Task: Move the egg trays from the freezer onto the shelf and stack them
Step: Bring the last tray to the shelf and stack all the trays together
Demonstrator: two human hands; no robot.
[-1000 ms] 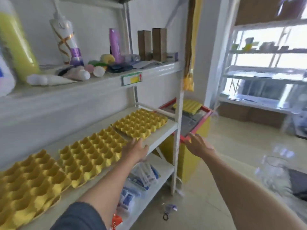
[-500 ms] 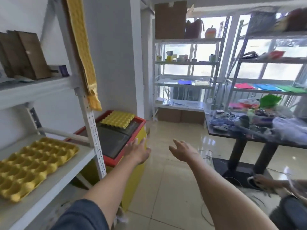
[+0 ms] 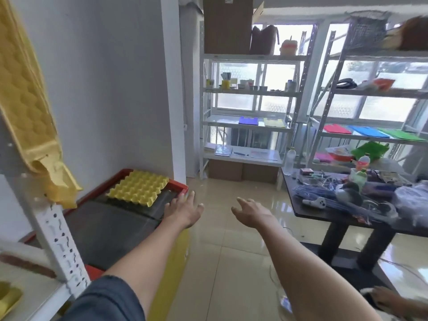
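A yellow egg tray (image 3: 139,187) lies flat on the dark glass lid of the red-rimmed yellow freezer (image 3: 115,228), near its far end. My left hand (image 3: 183,210) is stretched out over the freezer's right edge, empty, fingers apart, a short way right of the tray. My right hand (image 3: 251,213) hovers over the floor, also empty with fingers spread. At the lower left is the white shelf (image 3: 30,295), where only a corner of a yellow egg tray (image 3: 9,297) shows. The shelf post (image 3: 58,242) stands between shelf and freezer.
A yellow padded sheet (image 3: 27,107) hangs from the shelf's upper left. A dark table (image 3: 335,214) cluttered with cables and objects stands on the right. White racks (image 3: 247,126) line the windows behind. Tiled floor (image 3: 222,262) lies between freezer and table. A person's hand (image 3: 391,300) shows at bottom right.
My view has swung right, away from the shelf with its egg trays and onto the freezer. Both hands have left the shelf and now reach toward the freezer, empty.
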